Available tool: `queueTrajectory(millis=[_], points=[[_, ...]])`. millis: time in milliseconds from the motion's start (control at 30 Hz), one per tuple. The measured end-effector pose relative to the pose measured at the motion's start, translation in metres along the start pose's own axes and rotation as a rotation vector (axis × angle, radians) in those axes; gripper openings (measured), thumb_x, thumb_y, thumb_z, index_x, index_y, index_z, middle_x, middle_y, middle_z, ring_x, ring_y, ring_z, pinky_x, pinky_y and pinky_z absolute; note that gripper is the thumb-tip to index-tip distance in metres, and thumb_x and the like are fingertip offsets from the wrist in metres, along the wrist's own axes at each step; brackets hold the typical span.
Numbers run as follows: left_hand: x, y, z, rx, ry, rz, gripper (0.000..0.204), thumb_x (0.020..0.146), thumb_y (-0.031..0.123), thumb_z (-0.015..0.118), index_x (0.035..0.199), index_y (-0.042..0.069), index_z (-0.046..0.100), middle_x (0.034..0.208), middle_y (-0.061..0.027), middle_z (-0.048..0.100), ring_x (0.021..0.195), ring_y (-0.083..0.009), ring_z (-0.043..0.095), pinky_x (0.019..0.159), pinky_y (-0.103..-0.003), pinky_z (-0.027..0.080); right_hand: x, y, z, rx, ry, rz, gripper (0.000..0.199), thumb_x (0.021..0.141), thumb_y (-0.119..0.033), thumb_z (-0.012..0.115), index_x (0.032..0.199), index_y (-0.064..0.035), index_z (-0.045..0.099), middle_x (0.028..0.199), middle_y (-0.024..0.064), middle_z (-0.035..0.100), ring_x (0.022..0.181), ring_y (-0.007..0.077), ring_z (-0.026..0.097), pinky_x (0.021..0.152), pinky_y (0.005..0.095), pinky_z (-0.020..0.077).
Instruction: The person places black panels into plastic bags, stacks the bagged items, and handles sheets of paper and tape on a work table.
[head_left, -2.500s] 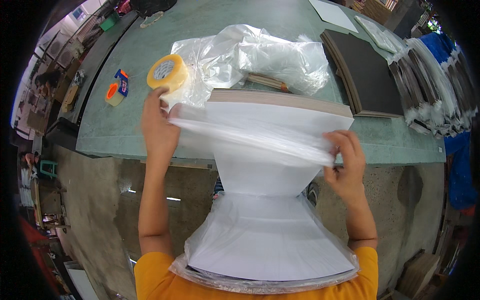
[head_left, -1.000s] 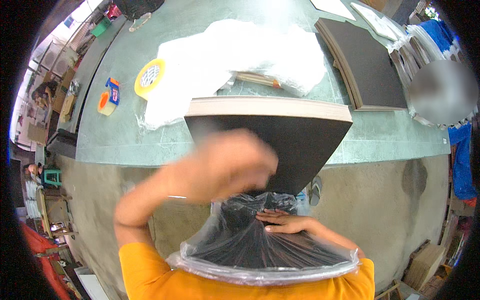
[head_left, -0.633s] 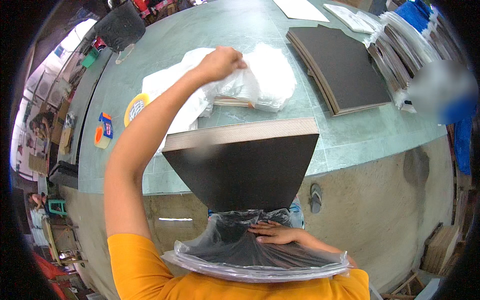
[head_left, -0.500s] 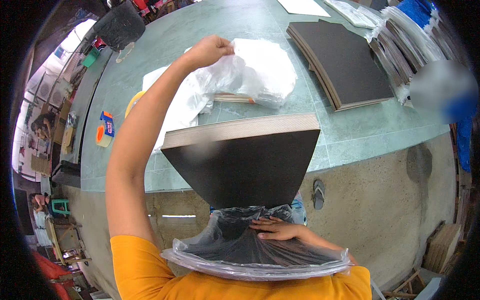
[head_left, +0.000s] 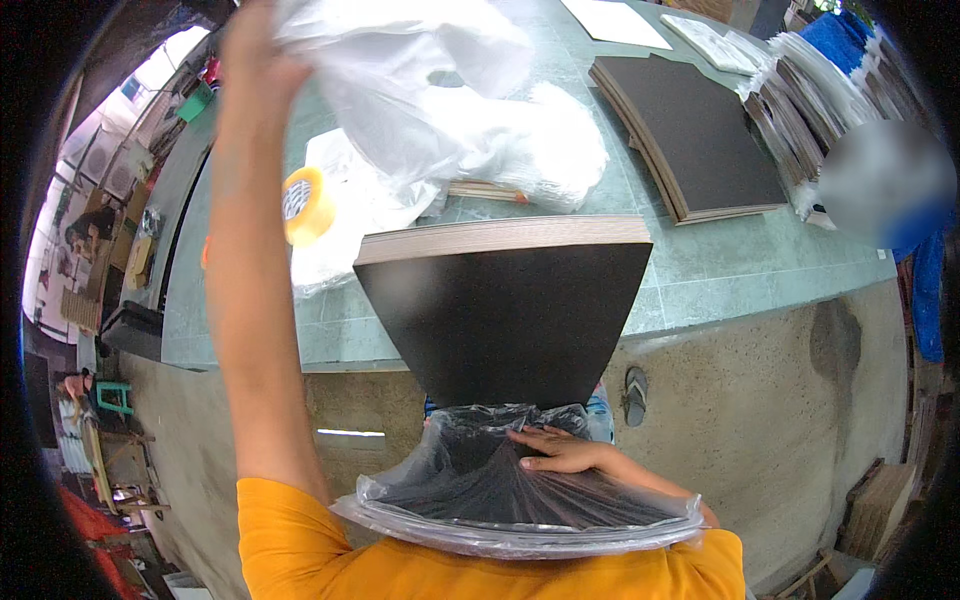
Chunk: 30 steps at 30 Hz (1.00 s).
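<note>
My left hand [head_left: 265,60], smeared by motion and partly cut off at the top edge, grips a thin clear plastic bag [head_left: 390,110] raised over the table. A thick stack of black boards [head_left: 510,325] with pale edges leans between the table edge and my body. Its near end is covered by crumpled clear plastic wrap [head_left: 420,505] lying across my front. My right hand [head_left: 565,453] rests flat on that wrap, fingers spread. Beyond the black stack lies a pile of white plastic bags [head_left: 560,140], and a roll of yellow tape [head_left: 308,205] sits beside my left forearm.
The pale green table [head_left: 740,265] holds another dark board stack [head_left: 690,135] at the right. Plastic-wrapped bundles [head_left: 800,110] stand at its far right, with a white sheet [head_left: 615,22] at the back. A sandal [head_left: 636,395] is on the concrete floor. People sit far left.
My left hand has swung up and left, pulling a plastic bag off the pile. The yellow tape roll has come into fuller view. My right hand stays on the wrap.
</note>
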<state>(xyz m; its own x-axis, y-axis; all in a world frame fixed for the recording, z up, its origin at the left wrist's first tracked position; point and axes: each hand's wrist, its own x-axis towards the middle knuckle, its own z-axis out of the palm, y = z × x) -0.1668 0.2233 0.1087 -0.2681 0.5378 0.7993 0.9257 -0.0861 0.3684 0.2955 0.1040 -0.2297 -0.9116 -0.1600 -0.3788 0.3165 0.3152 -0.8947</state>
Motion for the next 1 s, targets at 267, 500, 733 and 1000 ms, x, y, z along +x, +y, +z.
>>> queueTrajectory(millis=[267,500,733,1000], points=[[-0.266,0.175,-0.031,0.114,-1.364,0.046,0.022,0.072,0.006,0.048,0.093,0.001,0.053,0.089,-0.0202,0.057,0.084,-0.0330,0.056,0.073,-0.040,0.043,-0.026,-0.059,-0.064,0.383,0.084,-0.129,0.058,0.079,-0.029,0.059,0.124,-0.0004,0.037,0.119,0.0164,0.046,0.107,0.0238,0.048,0.087,0.0338,0.0402],[-0.256,0.167,-0.030,-0.696,-0.915,-0.720,0.023,0.079,0.014,0.046,0.095,-0.002,0.053,0.091,-0.0044,0.055,0.085,-0.0113,0.050,0.077,-0.026,0.040,-0.017,-0.131,-0.112,1.110,0.388,-0.503,0.084,0.075,-0.066,0.038,0.120,0.0056,0.037,0.116,0.0174,0.048,0.108,0.0245,0.046,0.091,0.0367,0.0365],[-0.293,0.147,-0.005,-0.896,-0.378,-1.098,0.027,0.084,0.022,0.048,0.097,-0.001,0.050,0.084,-0.0029,0.054,0.077,-0.0090,0.048,0.067,-0.024,0.040,-0.018,-0.126,-0.110,0.907,0.432,-0.305,0.024,0.075,-0.017,0.064,0.088,0.0015,0.059,0.082,0.0046,0.061,0.075,0.0084,0.055,0.069,0.0222,0.0427],[-0.251,0.179,-0.045,-0.100,-0.442,-0.501,0.027,0.074,0.011,0.063,0.097,0.003,0.052,0.079,-0.0029,0.056,0.064,-0.0084,0.049,0.054,-0.020,0.038,-0.032,-0.138,-0.117,0.834,0.705,-0.232,0.014,0.071,-0.012,0.067,0.076,-0.0004,0.061,0.071,0.0015,0.060,0.064,0.0058,0.052,0.059,0.0199,0.0414]])
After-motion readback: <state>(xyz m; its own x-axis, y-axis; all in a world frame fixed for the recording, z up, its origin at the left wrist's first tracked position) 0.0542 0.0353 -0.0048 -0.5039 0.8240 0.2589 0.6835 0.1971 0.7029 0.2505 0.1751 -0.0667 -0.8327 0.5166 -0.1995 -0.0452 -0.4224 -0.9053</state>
